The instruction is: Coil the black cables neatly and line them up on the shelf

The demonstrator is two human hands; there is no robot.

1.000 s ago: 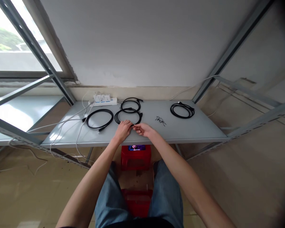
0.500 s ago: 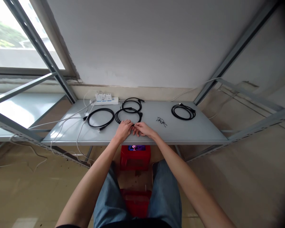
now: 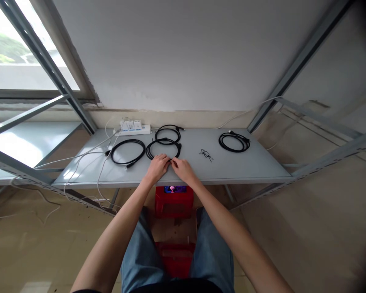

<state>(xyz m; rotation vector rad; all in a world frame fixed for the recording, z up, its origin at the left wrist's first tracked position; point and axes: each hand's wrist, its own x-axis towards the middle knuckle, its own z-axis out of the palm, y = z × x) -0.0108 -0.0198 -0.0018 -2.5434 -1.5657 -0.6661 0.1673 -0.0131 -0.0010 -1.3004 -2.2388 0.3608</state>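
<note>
Four black cables lie wound into loops on a grey steel shelf [image 3: 247, 167]. Middle loop: the middle black cable [image 3: 163, 139] sits near the front edge, directly under both hands, and is the only one in hand. Left hand [image 3: 158, 167]: fingers [image 3: 162, 160] pressed together and curled down over the near arc of this loop. Right hand [image 3: 183, 169]: fingers [image 3: 177, 163] together, their tips meeting those of the left hand and seeming to pinch a thin strand of the cable; the pinch is too small to tell exactly. Other loops: the far black cable [image 3: 167, 127] overlaps the far side of the middle loop; the left black cable [image 3: 128, 140] lies just beside it, its plug ends free; the right black cable [image 3: 233, 151] lies well apart, near the right end of the shelf. Progress as shown: all four black cables are already in loops, and no hand rests on three of them. Not coiled: the white cords [image 3: 104, 160] running loose from a white power strip [image 3: 134, 130] at the far edge and down past the left end of the shelf. Thin dark glasses [image 3: 206, 155] lie between the middle and right loops.
</note>
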